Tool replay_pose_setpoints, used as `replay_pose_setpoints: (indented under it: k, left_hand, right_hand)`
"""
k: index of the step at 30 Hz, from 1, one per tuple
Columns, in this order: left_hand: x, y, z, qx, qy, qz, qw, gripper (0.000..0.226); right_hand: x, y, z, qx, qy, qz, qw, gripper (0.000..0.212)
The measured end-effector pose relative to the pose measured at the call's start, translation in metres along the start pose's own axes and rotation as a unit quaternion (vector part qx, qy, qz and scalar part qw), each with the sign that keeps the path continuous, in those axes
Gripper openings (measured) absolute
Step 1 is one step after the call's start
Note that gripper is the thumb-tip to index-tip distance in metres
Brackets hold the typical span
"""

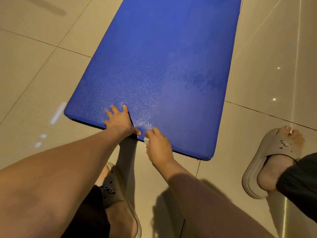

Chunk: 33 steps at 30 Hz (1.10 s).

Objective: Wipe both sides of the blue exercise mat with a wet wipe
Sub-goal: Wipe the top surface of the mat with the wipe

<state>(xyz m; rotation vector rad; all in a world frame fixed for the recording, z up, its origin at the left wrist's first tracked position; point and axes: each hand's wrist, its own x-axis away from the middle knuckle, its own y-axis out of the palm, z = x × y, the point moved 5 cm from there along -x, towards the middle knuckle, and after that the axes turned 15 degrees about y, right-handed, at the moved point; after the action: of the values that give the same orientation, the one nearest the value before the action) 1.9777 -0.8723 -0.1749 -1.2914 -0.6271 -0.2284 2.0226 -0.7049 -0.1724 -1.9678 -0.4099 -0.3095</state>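
Mat (163,57) lay flat on floor (34,74); left hand (120,120) pressed spread fingers at its near edge, right hand (158,145) pinched a wipe (146,140) alongside. Probably light and pliable, it seemed best lifted by that edge.

The floor (34,74) is laid in large glossy beige tiles, with thin dark grout lines (73,52) running at a slant. Left of the left hand (120,121), pale streaks of reflected light (57,113) lie on the tile. Well to the right of the right hand (158,145), two small bright glints (274,99) and a thin vertical streak (298,48) shine. The light is warm and dim. A soft grey smear (49,7) shows far beyond the left hand.
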Motion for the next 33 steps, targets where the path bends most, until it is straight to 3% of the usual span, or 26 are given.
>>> replay_pose_setpoints:
  k: [3, 8, 11, 15, 18, 21, 26, 30, 33]
  left_hand:
    - [-0.002, -0.001, 0.002, -0.001, -0.007, -0.005, 1.000, 0.140]
    - [-0.001, -0.003, 0.006, -0.002, -0.020, -0.011, 1.000, 0.142]
    - [-0.001, -0.004, 0.009, 0.003, -0.020, -0.008, 1.000, 0.141]
    - [0.001, -0.003, 0.009, 0.007, -0.018, -0.006, 1.000, 0.139]
    - [0.002, -0.003, 0.008, 0.004, -0.021, -0.007, 1.000, 0.139]
    - [0.000, -0.004, 0.011, 0.003, -0.028, -0.017, 0.999, 0.141]
    - [0.001, -0.008, 0.015, -0.016, -0.032, -0.013, 0.999, 0.141]
    - [0.003, -0.008, 0.013, -0.005, -0.023, -0.004, 1.000, 0.138]
    - [0.003, -0.006, 0.010, 0.002, -0.021, 0.000, 1.000, 0.137]
  right_hand:
    - [0.013, -0.010, 0.041, 0.022, 0.007, 0.008, 1.000, 0.013]
    - [0.038, -0.043, 0.125, -0.001, 0.129, 0.062, 0.990, 0.017]
    - [0.030, -0.035, 0.099, -0.043, 0.124, 0.075, 0.989, 0.015]
    - [0.006, -0.011, 0.033, -0.066, 0.088, 0.033, 0.993, 0.007]
    - [0.002, -0.012, 0.030, -0.052, 0.093, 0.015, 0.994, 0.012]
    - [0.017, -0.031, 0.079, -0.025, 0.116, 0.039, 0.992, 0.004]
    - [0.059, -0.068, 0.170, -0.054, 0.193, 0.095, 0.975, 0.010]
    - [0.045, -0.050, 0.134, -0.107, 0.210, 0.114, 0.965, 0.011]
    - [0.026, -0.025, 0.074, -0.125, 0.156, 0.083, 0.976, 0.015]
